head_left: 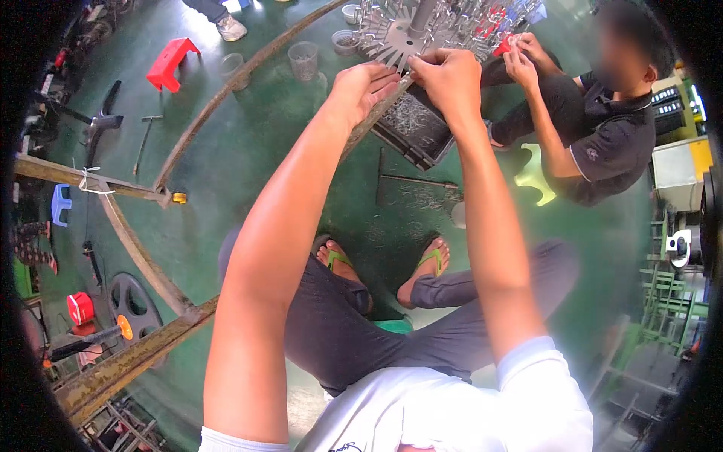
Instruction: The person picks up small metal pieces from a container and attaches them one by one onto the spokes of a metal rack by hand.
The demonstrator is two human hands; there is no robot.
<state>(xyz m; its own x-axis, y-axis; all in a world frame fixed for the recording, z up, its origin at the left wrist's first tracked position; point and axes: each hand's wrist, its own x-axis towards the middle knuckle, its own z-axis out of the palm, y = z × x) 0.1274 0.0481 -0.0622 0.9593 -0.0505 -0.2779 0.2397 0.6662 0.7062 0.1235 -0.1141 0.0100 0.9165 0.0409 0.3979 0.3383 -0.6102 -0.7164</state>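
At the top middle, a round slotted metal plate (401, 38) surrounds an upright post (423, 16), with many small shiny metal pieces (474, 22) around its rim. My left hand (363, 92) is at the near edge of this plate, its fingers stretched out and apart, with nothing clearly held. Just right of it, my right hand (454, 81) has thumb and forefinger pinched together at the plate's rim. Whatever lies between those fingertips is too small to make out. Below my hands, a black crate (431, 157) holds a heap of thin metal pieces (413, 117).
A seated co-worker (617, 135) handles something small to the right. Clear plastic tubs (303, 62) stand beyond my left hand. A curved metal bar (226, 90) crosses the left side. A T-handled tool (410, 181) and scattered metal bits lie before my feet. A red stool (172, 64) stands further off.
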